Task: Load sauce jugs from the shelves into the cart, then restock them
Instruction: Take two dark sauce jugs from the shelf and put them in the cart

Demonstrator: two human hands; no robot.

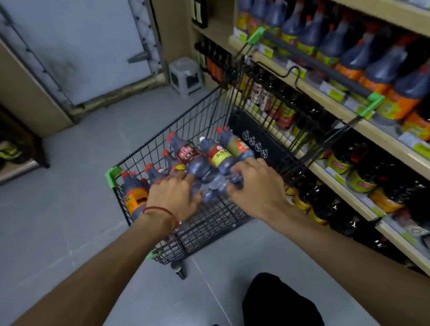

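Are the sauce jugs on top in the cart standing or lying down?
Lying down. The top jugs lie on their sides in the cart, caps pointing toward its far end.

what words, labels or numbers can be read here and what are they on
No text reads clearly.
On the jugs in the cart: red and yellow labels, print too blurred.
Black panel on the cart: four round symbols, no legible words.
Price tags: too small and blurred.
Shelf jugs: orange labels, blurred.
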